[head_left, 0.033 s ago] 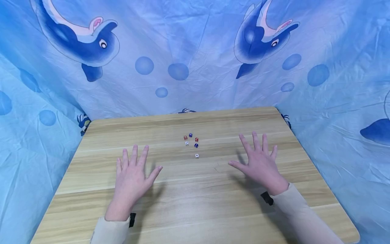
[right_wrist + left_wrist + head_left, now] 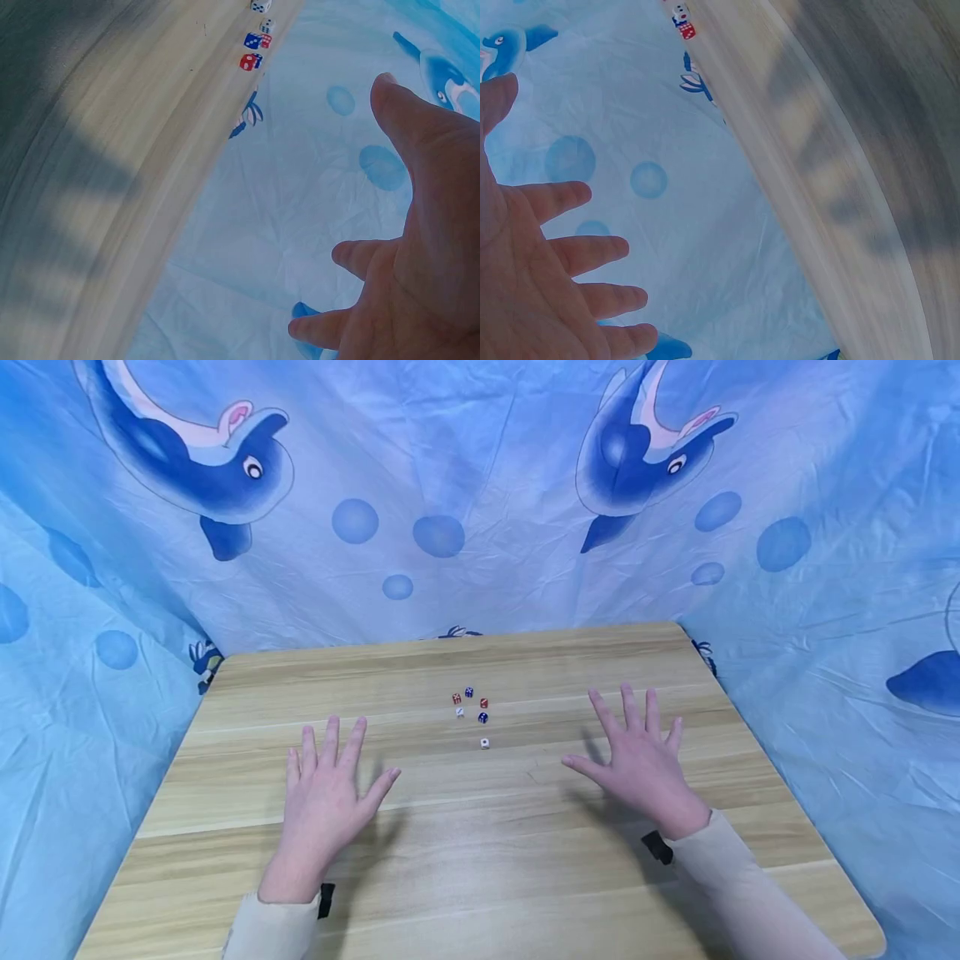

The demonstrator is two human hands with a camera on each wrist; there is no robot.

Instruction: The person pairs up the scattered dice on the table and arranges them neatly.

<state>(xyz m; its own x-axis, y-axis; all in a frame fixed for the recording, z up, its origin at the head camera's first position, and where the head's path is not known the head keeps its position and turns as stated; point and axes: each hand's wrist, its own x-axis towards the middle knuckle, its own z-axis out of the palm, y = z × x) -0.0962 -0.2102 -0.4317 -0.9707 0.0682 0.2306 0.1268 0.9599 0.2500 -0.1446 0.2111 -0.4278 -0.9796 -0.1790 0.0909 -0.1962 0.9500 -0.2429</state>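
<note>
Several small dice lie loosely grouped toward the back middle of the wooden table. A red die (image 2: 456, 699), a blue die (image 2: 469, 692) and a white die (image 2: 461, 713) form the left part. Beside them are another red die (image 2: 483, 703) and a second blue die (image 2: 483, 718). Nearest the person is a white die (image 2: 485, 743) with one dot on top. My left hand (image 2: 324, 797), fingers spread and holding nothing, hovers palm down left of the dice. On their right my right hand (image 2: 643, 768) hovers likewise, its thumb toward them. Both cast shadows on the wood.
The light wooden table (image 2: 480, 877) has rounded corners. Blue cloth (image 2: 510, 585) printed with dolphins and bubbles hangs behind it and along both sides. Each wrist carries a small black strap piece, such as the one (image 2: 657, 847) by the right sleeve.
</note>
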